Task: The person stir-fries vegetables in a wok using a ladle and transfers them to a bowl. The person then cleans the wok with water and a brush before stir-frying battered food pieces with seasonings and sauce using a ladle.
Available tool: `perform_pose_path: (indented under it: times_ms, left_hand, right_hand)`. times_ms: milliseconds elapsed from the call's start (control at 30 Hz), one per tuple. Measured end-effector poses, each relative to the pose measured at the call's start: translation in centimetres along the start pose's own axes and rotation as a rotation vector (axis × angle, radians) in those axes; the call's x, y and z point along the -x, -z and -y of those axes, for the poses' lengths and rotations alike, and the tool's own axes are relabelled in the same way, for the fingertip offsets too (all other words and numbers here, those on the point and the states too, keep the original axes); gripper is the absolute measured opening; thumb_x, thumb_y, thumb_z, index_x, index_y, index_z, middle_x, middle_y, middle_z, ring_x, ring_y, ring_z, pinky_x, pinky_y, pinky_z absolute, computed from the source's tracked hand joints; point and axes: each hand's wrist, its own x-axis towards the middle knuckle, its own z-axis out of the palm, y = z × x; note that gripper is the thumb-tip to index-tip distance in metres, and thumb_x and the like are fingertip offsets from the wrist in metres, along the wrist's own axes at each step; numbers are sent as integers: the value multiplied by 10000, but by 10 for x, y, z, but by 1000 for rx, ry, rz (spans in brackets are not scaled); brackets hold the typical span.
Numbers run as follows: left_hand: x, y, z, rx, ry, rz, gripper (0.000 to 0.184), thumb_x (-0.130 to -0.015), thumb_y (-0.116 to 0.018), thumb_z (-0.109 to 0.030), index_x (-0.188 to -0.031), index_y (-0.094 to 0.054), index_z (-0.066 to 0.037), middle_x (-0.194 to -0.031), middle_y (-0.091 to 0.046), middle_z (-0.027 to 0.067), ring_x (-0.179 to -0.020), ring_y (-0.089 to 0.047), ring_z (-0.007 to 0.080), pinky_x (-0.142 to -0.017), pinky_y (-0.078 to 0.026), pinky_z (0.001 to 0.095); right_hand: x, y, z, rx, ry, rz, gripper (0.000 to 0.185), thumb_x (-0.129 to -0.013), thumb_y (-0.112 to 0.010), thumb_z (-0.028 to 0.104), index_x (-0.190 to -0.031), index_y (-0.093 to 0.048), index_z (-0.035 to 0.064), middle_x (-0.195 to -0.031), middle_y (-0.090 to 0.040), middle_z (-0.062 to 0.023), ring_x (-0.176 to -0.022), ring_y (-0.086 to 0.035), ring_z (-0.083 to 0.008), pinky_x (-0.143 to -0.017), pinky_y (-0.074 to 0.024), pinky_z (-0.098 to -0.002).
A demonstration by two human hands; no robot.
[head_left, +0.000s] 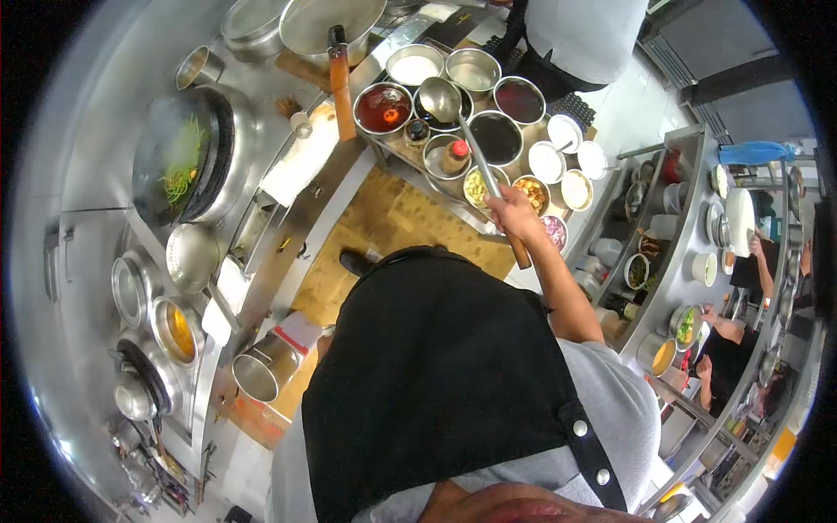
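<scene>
My right hand [514, 213] is closed around the handle of a long metal ladle [440, 101]. The ladle's bowl hangs over a bowl of dark liquid among the seasoning bowls. Under its handle stand a red-capped bottle [454, 155] and a bowl of chopped pale-green pieces [476, 186]. Close to my hand are a bowl of orange-brown pieces [530, 193] and one of chopped purple onion [554, 230]. Only a sliver of skin shows at the left edge of my apron; the fingers of my left hand are hidden. Green vegetables [182, 161] lie in a steaming wok [150, 166] on the stove.
A large pot [327, 24] stands at the back of the stove. A colander [192, 255] and a pan with orange contents [177, 329] sit nearer. A tall metal pot [258, 375] is low on the left. Shelves [676, 200] line the right, where other people work. Another person [580, 39] stands ahead.
</scene>
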Motion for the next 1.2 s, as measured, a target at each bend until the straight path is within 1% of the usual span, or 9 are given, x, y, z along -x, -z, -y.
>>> perform_pose_path:
  times_ms: [167, 433, 567, 667, 767, 867, 967, 1100, 1200]
  left_hand:
    - [10, 6, 8, -50, -4, -22, 329, -924, -622, -370, -1047, -701, -76, -1008, -737, 234, -968, -702, 444, -782, -534, 532]
    - [-19, 43, -26, -25, -101, -100, 328, -929, -621, -358, -1032, -692, -55, -1003, -734, 239, -953, -700, 450, -770, -531, 534]
    - [-51, 57, -32, -289, -455, -128, 322, -906, -678, -304, -1039, -677, -10, -933, -736, 215, -899, -710, 434, -755, -541, 525]
    - [-38, 81, -70, 286, -53, -95, 307, -853, -750, -251, -1052, -693, -24, -876, -740, 172, -863, -725, 389, -755, -555, 504]
    - [-28, 100, -87, 217, -148, -289, 355, -789, -805, -217, -1070, -706, -24, -920, -754, 151, -867, -730, 346, -769, -562, 481]
    - [-5, 146, -137, 351, 61, -277, 413, -773, -813, -229, -1124, -710, -37, -1006, -757, 175, -937, -729, 338, -825, -556, 460]
    - [0, 196, -154, 414, 23, -218, 460, -770, -815, -232, -1160, -700, -17, -1066, -748, 211, -965, -726, 351, -835, -552, 457]
    - [-31, 221, -136, 746, -100, -411, 451, -795, -791, -204, -1189, -702, -5, -1049, -750, 202, -894, -734, 320, -752, -564, 442]
    - [-35, 282, -136, 1264, -42, -330, 417, -850, -748, -188, -1221, -701, -5, -1027, -750, 160, -861, -732, 280, -696, -561, 401]
  right_hand:
    - [-5, 2, -7, 15, -4, 18, 209, -996, -657, 231, -895, -591, 60, -599, -529, -1, -456, -497, -108, -427, -374, -284]
    - [-7, -2, -9, -254, -104, 44, 183, -1002, -644, 230, -990, -599, 53, -619, -512, -11, -442, -476, -123, -418, -345, -278]
    - [3, -3, 5, -529, -126, 84, 255, -1017, -629, 240, -1173, -600, 41, -645, -471, -3, -454, -447, -126, -425, -343, -276]
    - [11, -3, 22, -726, -141, 146, 288, -1029, -619, 255, -1250, -595, 72, -634, -459, 15, -465, -437, -115, -421, -339, -274]
    - [20, -5, 54, -702, -92, 100, 418, -1044, -595, 247, -1400, -549, 33, -657, -422, 19, -483, -404, -114, -446, -336, -254]
    - [34, -21, 111, -599, 64, 68, 446, -1034, -595, 229, -1428, -539, 28, -646, -411, 20, -491, -405, -103, -452, -335, -243]
    - [38, -59, 166, -502, 311, 79, 506, -1035, -576, 202, -1493, -467, 16, -657, -425, 21, -504, -428, -88, -448, -367, -243]
    - [9, -168, 221, -375, 577, 65, 599, -998, -654, 147, -1533, -409, 38, -661, -515, -2, -497, -503, -104, -452, -422, -248]
    - [-44, -291, 230, -336, 650, 113, 335, -1019, -594, 66, -1338, -491, 66, -749, -549, 0, -543, -517, -82, -452, -426, -233]
